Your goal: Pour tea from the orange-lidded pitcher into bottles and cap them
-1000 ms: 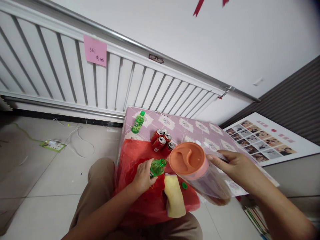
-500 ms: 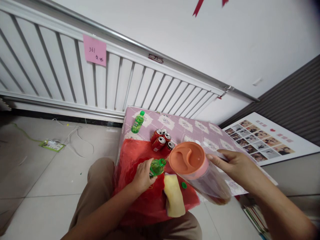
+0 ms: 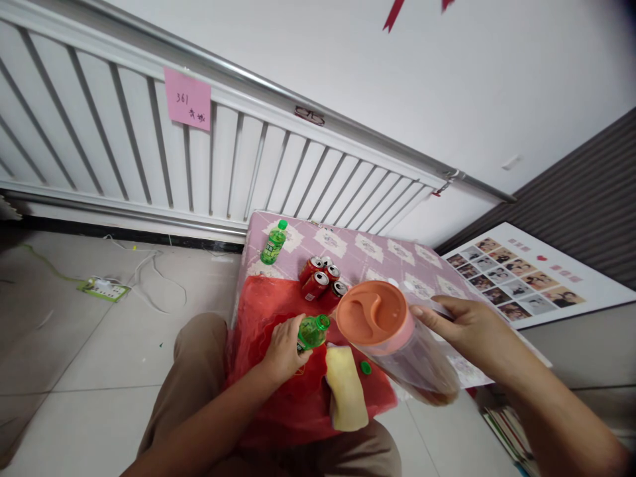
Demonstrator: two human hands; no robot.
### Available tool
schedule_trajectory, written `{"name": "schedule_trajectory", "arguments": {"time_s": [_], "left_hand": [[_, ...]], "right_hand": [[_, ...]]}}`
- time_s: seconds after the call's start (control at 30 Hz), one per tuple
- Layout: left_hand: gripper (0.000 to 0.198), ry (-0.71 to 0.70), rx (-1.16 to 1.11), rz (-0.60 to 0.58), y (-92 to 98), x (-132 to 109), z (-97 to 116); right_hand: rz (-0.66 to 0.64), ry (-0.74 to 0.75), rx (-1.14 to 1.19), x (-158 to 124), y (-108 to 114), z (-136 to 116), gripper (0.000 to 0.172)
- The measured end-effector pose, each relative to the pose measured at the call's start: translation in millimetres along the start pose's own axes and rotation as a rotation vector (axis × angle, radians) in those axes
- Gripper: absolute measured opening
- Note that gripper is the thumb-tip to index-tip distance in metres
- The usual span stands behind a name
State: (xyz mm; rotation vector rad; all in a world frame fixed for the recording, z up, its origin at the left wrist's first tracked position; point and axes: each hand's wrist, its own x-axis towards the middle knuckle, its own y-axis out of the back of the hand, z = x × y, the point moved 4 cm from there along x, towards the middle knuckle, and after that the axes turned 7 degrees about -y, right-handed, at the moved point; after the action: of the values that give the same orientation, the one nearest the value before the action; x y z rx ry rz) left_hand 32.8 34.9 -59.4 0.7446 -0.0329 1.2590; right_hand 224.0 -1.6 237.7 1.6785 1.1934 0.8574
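Note:
My left hand (image 3: 284, 351) is wrapped round a green bottle (image 3: 313, 332) with no cap on its mouth, above a red plastic sheet (image 3: 263, 298). In my right hand (image 3: 462, 328) is the handle of a clear pitcher (image 3: 417, 371) with an orange lid (image 3: 372, 313). The pitcher is tilted, its lid end beside the bottle's mouth, and some brownish liquid lies at its bottom end. A folded yellow cloth (image 3: 346, 391) and a green cap (image 3: 366, 368) rest on the red sheet. Several red cans (image 3: 316, 285) stand grouped behind the bottle.
A capped green bottle (image 3: 273, 244) stands at the back left of the patterned table (image 3: 342, 245). Behind it is a white radiator (image 3: 283, 165). A photo board (image 3: 527, 271) leans at the right, books (image 3: 507, 430) lie below, and a power strip (image 3: 103, 289) is on the floor.

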Motion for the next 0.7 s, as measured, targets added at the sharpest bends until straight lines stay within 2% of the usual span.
{"name": "schedule_trajectory", "arguments": {"time_s": [0.2, 0.7], "left_hand": [[0.08, 0.015, -0.004, -0.005, 0.0, 0.1, 1.5], [0.08, 0.013, -0.023, -0.007, -0.3, 0.1, 1.8]], "right_hand": [[-0.029, -0.015, -0.019, 1.0, -2.0, 0.2, 0.059], [0.025, 0.053, 0.018, 0.3, -0.1, -0.7, 0.06]]}}
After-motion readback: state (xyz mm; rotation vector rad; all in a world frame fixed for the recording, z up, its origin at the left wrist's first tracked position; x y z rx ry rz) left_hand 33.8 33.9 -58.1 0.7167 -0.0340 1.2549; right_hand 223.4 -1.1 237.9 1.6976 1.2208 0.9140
